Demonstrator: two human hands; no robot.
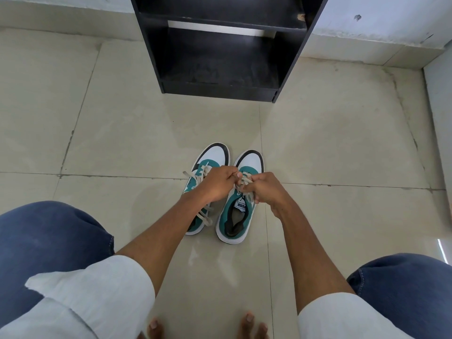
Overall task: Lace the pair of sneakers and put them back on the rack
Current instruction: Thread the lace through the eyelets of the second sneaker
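Note:
Two white, teal and black sneakers stand side by side on the tiled floor, toes pointing away from me. Over the right sneaker (238, 216) both hands meet. My left hand (216, 184) and my right hand (265, 190) each pinch its off-white lace (244, 182) above the tongue. The left sneaker (212, 155) lies partly under my left wrist, with its tied laces (204, 215) trailing toward me. Beyond the shoes stands the black shoe rack (220, 57), its lower shelves bare.
My knees in blue jeans frame the view at left (49, 241) and right (403, 285), and bare toes (249, 324) show at the bottom. A white wall base (367, 28) runs behind the rack, and another wall (440, 113) closes the right side.

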